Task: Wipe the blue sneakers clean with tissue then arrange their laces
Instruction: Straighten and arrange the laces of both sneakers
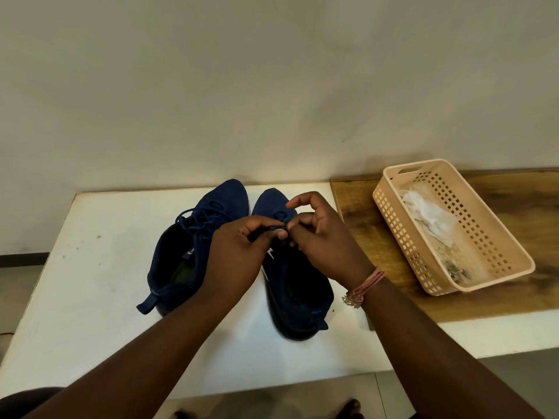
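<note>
Pinching the lace [276,227] of the right-side sneaker [295,267] between curled fingers, the left hand [239,252] and right hand [320,237] look midway through tying, so next comes snugging it, with the left-side sneaker [184,255] just beside on the white table [90,282].

arms: bare, no sleeves | right wrist: pink thread band [367,284] with frayed tassel | feet: bare toes

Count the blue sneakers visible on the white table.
2. One dark blue mesh sneaker sits left on the white table; the second blue sneaker stands beside it, partly covered by both hands.
</note>
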